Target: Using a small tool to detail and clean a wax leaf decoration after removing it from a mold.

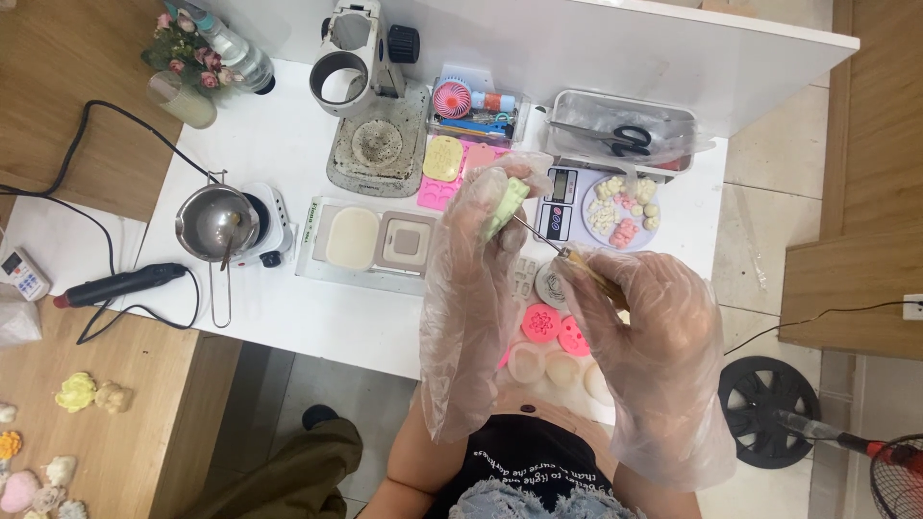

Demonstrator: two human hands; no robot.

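Observation:
Both hands wear loose clear plastic gloves. My left hand (478,252) is raised over the white table (288,317) and grips a small pale green moulded piece (507,205) between its fingertips. My right hand (646,317) holds a thin metal pick with a wooden handle (567,254), its tip pointing at the green piece. Beneath the hands lie pink flower-patterned discs (541,323) and pale round pieces (562,366).
A digital scale (560,200) carries a plate of small white and pink shapes (625,213). A tray with two square moulds (375,240), a metal pot on a small hotplate (217,223), a press (373,96), a hot-air tool (120,285) and scissors in a tray (630,139) surround them.

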